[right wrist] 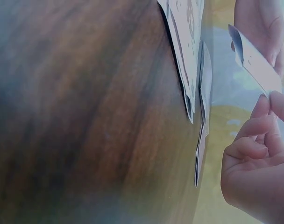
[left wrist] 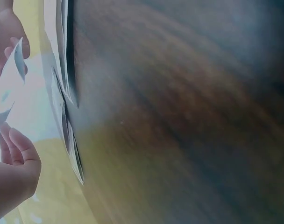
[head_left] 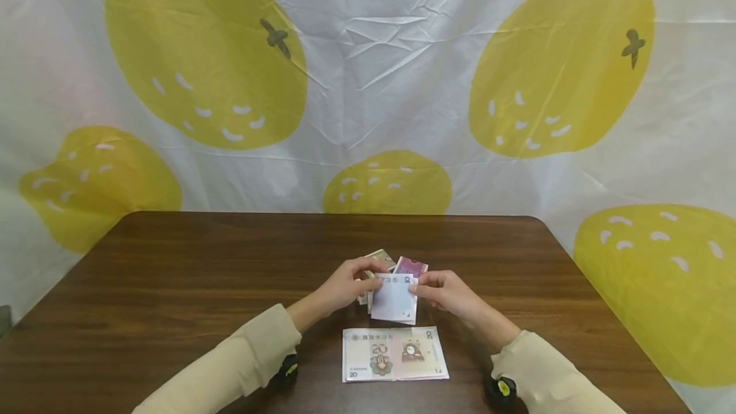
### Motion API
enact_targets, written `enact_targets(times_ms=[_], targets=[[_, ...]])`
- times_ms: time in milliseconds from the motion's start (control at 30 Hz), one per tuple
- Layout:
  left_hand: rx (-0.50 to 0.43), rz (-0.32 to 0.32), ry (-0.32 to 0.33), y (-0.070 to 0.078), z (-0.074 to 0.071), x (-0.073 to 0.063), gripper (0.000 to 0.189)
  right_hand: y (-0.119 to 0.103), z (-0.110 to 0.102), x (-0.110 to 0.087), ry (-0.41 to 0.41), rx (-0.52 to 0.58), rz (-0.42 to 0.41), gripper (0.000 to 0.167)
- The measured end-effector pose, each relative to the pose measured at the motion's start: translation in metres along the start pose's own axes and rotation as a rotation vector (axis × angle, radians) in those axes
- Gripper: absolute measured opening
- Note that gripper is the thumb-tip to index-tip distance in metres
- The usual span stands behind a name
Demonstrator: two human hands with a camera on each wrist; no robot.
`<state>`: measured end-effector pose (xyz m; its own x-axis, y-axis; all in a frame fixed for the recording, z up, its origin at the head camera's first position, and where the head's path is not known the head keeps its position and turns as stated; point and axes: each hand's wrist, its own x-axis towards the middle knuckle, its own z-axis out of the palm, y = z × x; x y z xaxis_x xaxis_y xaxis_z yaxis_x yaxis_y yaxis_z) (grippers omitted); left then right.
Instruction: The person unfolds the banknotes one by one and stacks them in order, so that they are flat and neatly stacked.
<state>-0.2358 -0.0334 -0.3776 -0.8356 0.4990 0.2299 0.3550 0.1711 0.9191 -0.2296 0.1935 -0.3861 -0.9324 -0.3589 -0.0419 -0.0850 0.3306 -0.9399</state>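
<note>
Both hands hold a folded paper banknote (head_left: 393,300), its pale side facing up with faint printing along the edges. My left hand (head_left: 347,284) pinches its left edge, while my right hand (head_left: 451,297) grips the right edge between thumb and fingers. In the right wrist view the note (right wrist: 259,65) appears bent over into a fold, above the table. Directly in front lies a stack of banknotes (head_left: 397,355) with a 20 note on top. Behind the hands, a purple note (head_left: 411,266) and a tan note (head_left: 381,257) lie partly covered.
The brown wooden table (head_left: 201,273) extends to both sides and to the back. A white curtain (head_left: 368,82) printed with large yellow lemons hangs behind its far edge. Black bands (head_left: 500,388) circle the wrists below beige sleeves.
</note>
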Motion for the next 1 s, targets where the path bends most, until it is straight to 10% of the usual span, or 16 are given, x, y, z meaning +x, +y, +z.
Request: enact_targets(times_ms=[1000], targets=[[-0.117, -0.164, -0.066, -0.018, -0.011, -0.005, 0.035, 0.005, -0.006, -0.005, 0.022, 0.106, -0.003, 0.023]])
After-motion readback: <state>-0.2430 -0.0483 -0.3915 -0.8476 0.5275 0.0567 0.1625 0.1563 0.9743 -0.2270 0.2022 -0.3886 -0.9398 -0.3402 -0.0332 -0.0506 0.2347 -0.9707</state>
